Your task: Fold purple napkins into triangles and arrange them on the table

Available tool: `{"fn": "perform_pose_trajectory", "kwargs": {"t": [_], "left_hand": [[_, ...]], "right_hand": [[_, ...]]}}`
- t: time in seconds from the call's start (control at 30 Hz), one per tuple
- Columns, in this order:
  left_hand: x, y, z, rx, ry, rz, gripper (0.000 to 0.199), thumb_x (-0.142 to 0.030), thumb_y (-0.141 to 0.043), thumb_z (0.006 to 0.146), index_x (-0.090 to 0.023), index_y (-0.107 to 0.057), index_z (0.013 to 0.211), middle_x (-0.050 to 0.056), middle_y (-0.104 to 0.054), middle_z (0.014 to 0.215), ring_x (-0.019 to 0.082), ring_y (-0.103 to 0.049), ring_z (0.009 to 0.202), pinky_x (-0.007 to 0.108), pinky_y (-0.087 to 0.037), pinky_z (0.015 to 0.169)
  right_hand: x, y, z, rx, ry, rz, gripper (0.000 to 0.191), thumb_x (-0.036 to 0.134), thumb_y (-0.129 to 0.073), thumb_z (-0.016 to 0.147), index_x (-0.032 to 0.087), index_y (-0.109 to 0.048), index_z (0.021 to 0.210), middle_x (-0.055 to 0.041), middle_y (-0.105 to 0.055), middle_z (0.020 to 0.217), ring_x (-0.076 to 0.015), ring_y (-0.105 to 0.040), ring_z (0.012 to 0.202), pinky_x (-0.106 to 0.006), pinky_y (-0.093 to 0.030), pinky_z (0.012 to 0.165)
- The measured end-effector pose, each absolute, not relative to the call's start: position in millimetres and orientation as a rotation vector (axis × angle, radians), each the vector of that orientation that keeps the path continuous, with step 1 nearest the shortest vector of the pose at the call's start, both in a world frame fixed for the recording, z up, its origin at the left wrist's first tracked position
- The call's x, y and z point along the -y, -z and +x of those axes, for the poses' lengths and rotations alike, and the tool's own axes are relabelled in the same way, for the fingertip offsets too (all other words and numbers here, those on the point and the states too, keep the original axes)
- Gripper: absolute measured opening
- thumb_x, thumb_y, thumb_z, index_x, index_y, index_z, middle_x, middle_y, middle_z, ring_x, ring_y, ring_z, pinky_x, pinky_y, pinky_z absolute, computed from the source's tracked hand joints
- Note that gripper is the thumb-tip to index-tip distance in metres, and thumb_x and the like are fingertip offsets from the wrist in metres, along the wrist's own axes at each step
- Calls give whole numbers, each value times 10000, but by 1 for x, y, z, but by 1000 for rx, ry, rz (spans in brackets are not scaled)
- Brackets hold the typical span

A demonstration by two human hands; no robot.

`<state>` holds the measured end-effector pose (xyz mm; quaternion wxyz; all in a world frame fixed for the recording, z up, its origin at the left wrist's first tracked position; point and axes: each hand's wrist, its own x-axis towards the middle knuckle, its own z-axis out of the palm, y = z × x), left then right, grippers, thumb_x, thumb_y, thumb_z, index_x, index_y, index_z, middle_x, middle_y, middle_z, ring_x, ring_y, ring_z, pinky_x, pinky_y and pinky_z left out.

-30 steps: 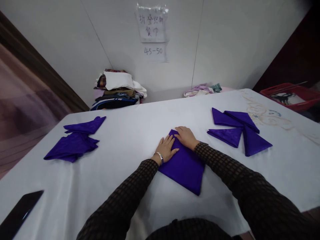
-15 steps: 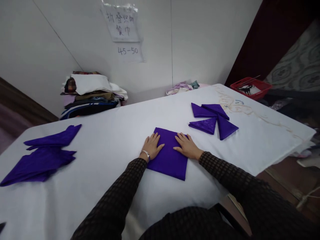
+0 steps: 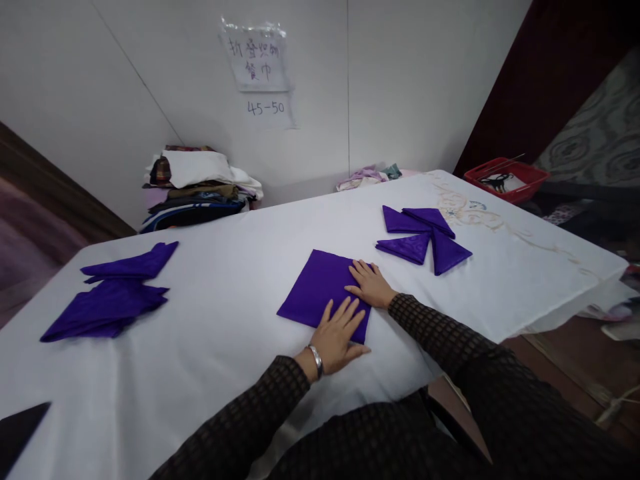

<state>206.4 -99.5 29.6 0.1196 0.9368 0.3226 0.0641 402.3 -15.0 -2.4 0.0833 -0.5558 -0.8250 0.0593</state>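
A purple cloth napkin (image 3: pixel 315 287), folded into a flat square, lies on the white tablecloth in front of me. My left hand (image 3: pixel 336 337), with a silver bracelet at the wrist, rests with fingers spread over the napkin's near right edge. Flat on its right side is my right hand (image 3: pixel 369 283), fingers stretched out. Both palms face down and neither hand grips anything. Several purple napkins folded into triangles (image 3: pixel 407 247) are grouped in a pinwheel shape beyond my right hand.
Loosely folded purple napkins (image 3: pixel 103 308) lie at the left of the table (image 3: pixel 210 400). Against the wall stands a pile of clothes (image 3: pixel 200 193). A red basket (image 3: pixel 520 187) is past the far right edge. Handwritten paper signs (image 3: pixel 260 67) hang on the wall.
My left hand has moved from the napkin's left side to its near right edge. My right hand stays on the right side. The view has shifted a little.
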Motion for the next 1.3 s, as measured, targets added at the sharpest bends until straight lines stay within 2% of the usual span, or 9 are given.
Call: {"fn": "perform_pose_trajectory", "kwargs": {"t": [0.2,0.4,0.63,0.73,0.9,1.0,1.13,1.3], "left_hand": [[129,-9,198,-949,-157,2738,755,-662,-345,818,-214,-259,1420,110,-290,1477,272,-180,1378,548,-94,1103],[132,-17,195,-1008,-175,2701,718,-647,-359,824,-225,-302,1402,104,-319,1465,267,-205,1371,535,-125,1102],[105,-14,184,-1467,-235,2604,684,-601,-293,868,-151,-344,1382,121,-288,1477,270,-179,1378,516,-123,1110],[102,-5,181,-1499,-213,2581,699,-606,-274,869,-146,-322,1393,119,-275,1483,266,-162,1383,504,-121,1113],[106,-4,182,-1466,-183,2565,686,-550,-333,868,-182,-217,1436,108,-247,1496,275,-134,1388,523,-114,1108],[107,-7,182,-1427,-142,2573,657,-488,-362,869,-215,-196,1443,100,-208,1508,283,-106,1393,536,-98,1103],[109,-8,183,-1450,-142,2551,656,-503,-328,873,-179,-227,1434,119,-214,1503,267,-103,1395,511,-98,1109],[114,-8,185,-1439,-226,2488,710,-565,-311,850,-126,-266,1407,123,-241,1496,263,-136,1387,517,-96,1108]], "right_hand": [[16,0,402,2456,-188,-1668,722,618,-239,891,119,-318,1407,-155,-261,1476,-281,-171,1366,-483,-114,1077],[17,4,402,2471,-154,-1666,716,617,-249,889,125,-324,1404,-151,-274,1472,-281,-177,1365,-487,-125,1076],[15,-2,402,2485,-189,-1709,695,587,-243,904,102,-345,1391,-166,-272,1469,-304,-195,1359,-509,-153,1065],[29,-19,387,2458,-175,-1648,700,588,-247,901,106,-319,1405,-169,-242,1479,-303,-150,1372,-523,-121,1070],[83,-36,342,2543,-244,-1336,691,577,-251,901,151,-230,1444,-114,-180,1505,-249,-91,1390,-487,-91,1094],[107,-24,329,2625,-315,-1244,706,578,-303,885,193,-170,1461,-96,-169,1508,-259,-97,1388,-507,-99,1091],[119,8,340,2627,-239,-1250,708,554,-322,885,229,-86,1469,-91,-169,1507,-260,-133,1383,-513,-167,1075],[127,40,362,2576,69,-1081,814,586,-344,872,142,-9,1466,-144,-307,1456,-303,-245,1345,-545,-211,1041]]}}
